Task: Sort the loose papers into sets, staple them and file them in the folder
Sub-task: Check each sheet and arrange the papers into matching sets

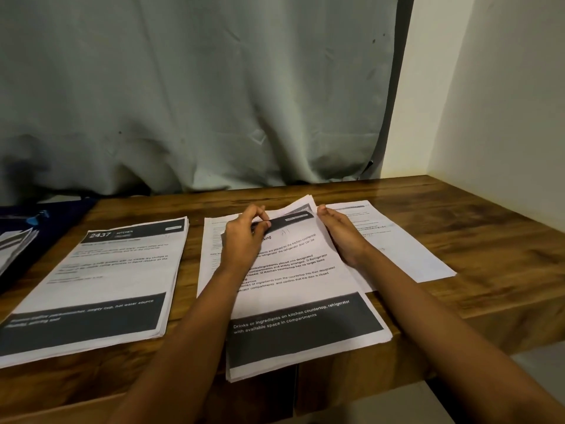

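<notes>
A stack of printed sheets (302,304) with black bands lies in the middle of the wooden table (477,252), its near end hanging over the front edge. My left hand (244,237) pinches the far top edge of its upper sheets, which lift slightly. My right hand (342,237) rests with straight fingers along the stack's right edge. A second stack headed "2437 KITCHEN" (104,280) lies to the left. Plain text sheets (394,240) lie under and to the right of the middle stack. At the far left edge is a dark blue folder (18,221) with papers on it.
A grey curtain (195,96) hangs behind the table and touches its back edge. A white wall (501,96) closes the right side. Bare wood shows at the table's far right and along the back.
</notes>
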The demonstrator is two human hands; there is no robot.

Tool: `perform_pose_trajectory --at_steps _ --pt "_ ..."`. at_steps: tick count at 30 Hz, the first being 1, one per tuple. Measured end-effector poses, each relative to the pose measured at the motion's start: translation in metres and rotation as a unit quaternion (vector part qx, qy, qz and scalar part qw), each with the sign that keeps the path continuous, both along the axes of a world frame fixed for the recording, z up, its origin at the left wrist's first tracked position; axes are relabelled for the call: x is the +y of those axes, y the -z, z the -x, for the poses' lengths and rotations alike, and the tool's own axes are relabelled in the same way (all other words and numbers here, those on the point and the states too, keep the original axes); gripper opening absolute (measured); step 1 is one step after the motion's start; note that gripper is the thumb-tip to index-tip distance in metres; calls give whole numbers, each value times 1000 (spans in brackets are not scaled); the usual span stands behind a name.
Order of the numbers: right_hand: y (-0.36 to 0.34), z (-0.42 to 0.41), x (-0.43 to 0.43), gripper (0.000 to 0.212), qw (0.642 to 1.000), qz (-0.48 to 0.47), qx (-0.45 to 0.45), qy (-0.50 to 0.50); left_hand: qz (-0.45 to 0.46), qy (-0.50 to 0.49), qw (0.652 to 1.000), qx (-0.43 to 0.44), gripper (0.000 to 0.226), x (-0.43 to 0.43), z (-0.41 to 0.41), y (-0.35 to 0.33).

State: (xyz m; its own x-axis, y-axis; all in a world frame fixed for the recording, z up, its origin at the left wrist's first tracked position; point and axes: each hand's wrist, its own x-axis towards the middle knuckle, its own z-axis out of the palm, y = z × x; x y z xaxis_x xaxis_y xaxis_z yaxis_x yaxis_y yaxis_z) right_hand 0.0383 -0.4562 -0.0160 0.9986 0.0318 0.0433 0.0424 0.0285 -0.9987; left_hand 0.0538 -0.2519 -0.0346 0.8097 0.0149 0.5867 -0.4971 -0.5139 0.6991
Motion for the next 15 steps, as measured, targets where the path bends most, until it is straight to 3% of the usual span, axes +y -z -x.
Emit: perform_pose_trajectory --at_steps 3,8,12,15 --pt "3 -6 0 33 1000 -21 3 21 -35 38 998 21 9 5 2 -3" --pt "6 -8 -1 13 999 -24 -31 23 -62 55 996 34 45 14 3 -1" --pt "6 -5 -2 30 998 -1 -51 44 -39 51 997 53 17 16 -1 3" --pt "5 -4 -2 31 995 18 -63 72 -26 59 996 63 4 15 2 3"
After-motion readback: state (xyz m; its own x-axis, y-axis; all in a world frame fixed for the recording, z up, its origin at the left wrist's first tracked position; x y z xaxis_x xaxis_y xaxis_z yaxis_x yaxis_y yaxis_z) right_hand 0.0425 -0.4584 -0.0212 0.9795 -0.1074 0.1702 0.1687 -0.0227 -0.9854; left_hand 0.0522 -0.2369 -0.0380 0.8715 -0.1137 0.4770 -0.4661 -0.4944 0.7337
